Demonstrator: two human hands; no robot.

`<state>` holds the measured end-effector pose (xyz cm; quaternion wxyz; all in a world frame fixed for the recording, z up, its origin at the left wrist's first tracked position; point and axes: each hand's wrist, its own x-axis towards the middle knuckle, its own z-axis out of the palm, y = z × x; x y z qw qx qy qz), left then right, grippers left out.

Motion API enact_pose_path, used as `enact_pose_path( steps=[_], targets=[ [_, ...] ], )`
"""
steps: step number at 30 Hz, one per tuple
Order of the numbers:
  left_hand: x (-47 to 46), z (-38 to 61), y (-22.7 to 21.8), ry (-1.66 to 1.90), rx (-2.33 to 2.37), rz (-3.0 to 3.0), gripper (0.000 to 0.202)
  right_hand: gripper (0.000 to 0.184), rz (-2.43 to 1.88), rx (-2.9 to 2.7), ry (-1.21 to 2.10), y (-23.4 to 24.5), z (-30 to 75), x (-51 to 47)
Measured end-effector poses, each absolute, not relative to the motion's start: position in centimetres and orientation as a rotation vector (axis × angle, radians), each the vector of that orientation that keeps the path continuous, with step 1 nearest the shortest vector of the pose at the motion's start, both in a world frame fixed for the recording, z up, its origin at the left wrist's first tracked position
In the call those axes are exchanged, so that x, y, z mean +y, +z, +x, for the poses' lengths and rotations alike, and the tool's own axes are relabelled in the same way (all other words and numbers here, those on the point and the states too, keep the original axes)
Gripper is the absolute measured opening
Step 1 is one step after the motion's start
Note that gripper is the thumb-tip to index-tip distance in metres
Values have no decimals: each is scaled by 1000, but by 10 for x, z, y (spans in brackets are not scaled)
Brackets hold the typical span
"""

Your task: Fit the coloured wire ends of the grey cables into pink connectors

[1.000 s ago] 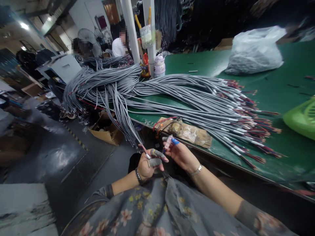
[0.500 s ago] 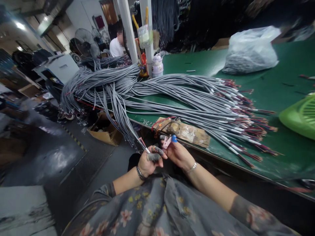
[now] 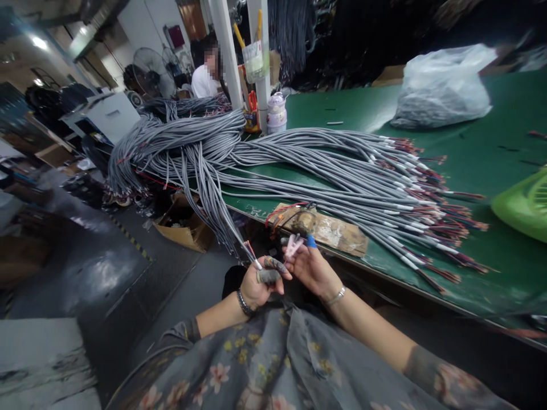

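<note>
Between the thumb and fingers of my left hand [image 3: 260, 283] is the end of a grey cable [image 3: 257, 265], with a white sleeve and thin reddish wires beyond it. Grey finger covers wrap the thumb and forefinger. Close on its right, my right hand [image 3: 315, 270] has its fingers curled around a small pale pink clip [image 3: 293, 247]. A blue cover sits on one of that hand's digits. Both hands are just in front of the bench edge. A large bundle of grey cables [image 3: 294, 147] stretches across the green bench, bare wire ends pointing right.
A worn wooden block [image 3: 337, 232] with wires lies at the front edge of the green bench [image 3: 359, 105]. Further off are a plastic bag [image 3: 442, 91], a green basket [image 3: 521, 205] and a lilac bottle [image 3: 277, 114]. An open carton [image 3: 183, 228] stands below. A person [image 3: 204, 80] sits behind.
The pink clip has turned in my right hand and shows more of its two-armed shape. My left hand keeps its hold on the cable. The view has shifted slightly.
</note>
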<state>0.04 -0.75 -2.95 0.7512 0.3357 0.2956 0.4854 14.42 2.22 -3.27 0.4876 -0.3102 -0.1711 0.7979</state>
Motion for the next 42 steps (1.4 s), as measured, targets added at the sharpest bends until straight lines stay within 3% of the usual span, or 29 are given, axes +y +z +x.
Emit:
enact_pose_path(
  steps=[13,19,25,34,42],
  targets=[
    [-14,-4,-31,973,743,784,37,31,-867,-372,1891,-56,172,8],
    [-12,5,-30,977,959,871,37,32,-1063,-601,1675,-54,181,2],
    [-14,3,-43,661,1182,1217,13,20,-1149,-1154,1453,-33,177,-14],
    [-20,3,-34,630,1137,1749,8,19,-1106,-1301,1362,-23,167,-20],
    [-23,8,-22,739,1138,1439,32,25,-1079,-1016,1667,-12,162,-13]
  ],
)
